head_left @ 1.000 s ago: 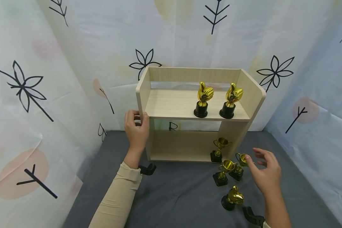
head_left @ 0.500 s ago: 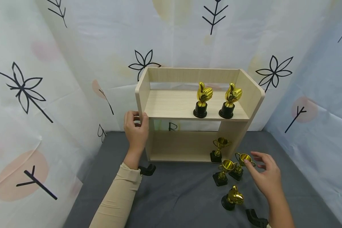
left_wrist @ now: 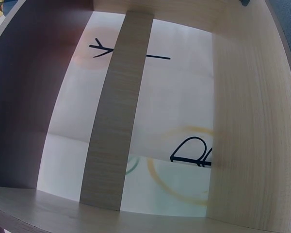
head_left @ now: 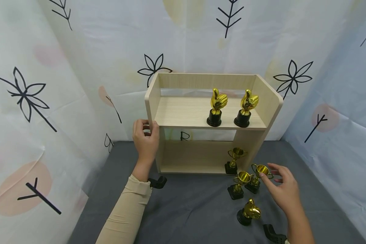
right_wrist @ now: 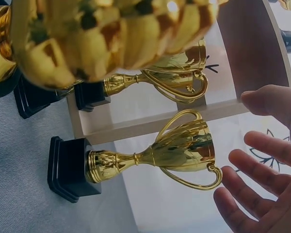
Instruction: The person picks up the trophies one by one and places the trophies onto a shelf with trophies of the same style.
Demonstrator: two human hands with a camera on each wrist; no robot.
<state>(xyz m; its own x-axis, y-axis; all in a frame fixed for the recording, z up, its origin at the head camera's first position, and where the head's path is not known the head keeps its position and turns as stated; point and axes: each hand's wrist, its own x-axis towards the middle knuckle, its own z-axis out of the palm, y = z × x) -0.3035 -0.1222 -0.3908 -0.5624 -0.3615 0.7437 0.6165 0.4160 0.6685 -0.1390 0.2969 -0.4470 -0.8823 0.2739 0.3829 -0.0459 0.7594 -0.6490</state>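
Note:
My left hand (head_left: pixel 146 139) holds the left side panel of the pale wooden shelf (head_left: pixel 207 77) at mid height, thumb on its front edge. The left wrist view looks into the lower compartment (left_wrist: pixel 252 121). My right hand (head_left: pixel 283 188) reaches around a gold trophy cup (head_left: pixel 260 170) that stands on the cloth by the shelf's right front. In the right wrist view the fingers (right_wrist: pixel 252 165) are spread just beyond the rim and handle of this cup (right_wrist: pixel 184 148). Another trophy cup (head_left: pixel 242 177) stands close to its left, with a thumbs-up trophy (head_left: pixel 251 210) nearer me.
Two thumbs-up trophies, one central (head_left: pixel 218 101) and one further right (head_left: pixel 248 101), stand on the upper shelf. A trophy cup (head_left: pixel 237 153) stands at the right of the lower compartment. Grey cloth (head_left: pixel 186 206) covers the table, with patterned sheets (head_left: pixel 109 61) around it.
My right hand has shifted slightly left over the cup, its thumb closer to the rim. The left hand and the trophies stay as they were.

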